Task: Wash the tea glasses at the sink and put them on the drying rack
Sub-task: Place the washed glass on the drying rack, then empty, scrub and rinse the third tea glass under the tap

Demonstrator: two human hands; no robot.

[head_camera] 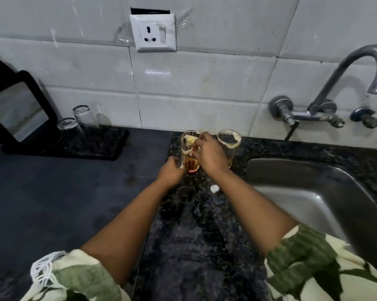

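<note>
A tea glass [189, 164] with amber tea at its bottom and soap foam near its rim stands on the granite counter left of the sink. My left hand [171, 170] grips its lower left side. My right hand [209, 154] reaches over it, fingers at the rim pinching something pale and foamy inside. A second foamy glass [229, 141] stands just right of it, partly hidden behind my right hand. Two clean glasses [86, 118] [67, 124] sit upside down on the black drying rack [100, 146] at the back left.
The steel sink [313, 205] lies to the right, with a wall tap [357, 68] above it and no water running. A small white blob [214, 188] lies on the granite counter [194, 224]. A black framed mirror [20, 109] leans behind the rack. A wall socket [152, 32] is overhead.
</note>
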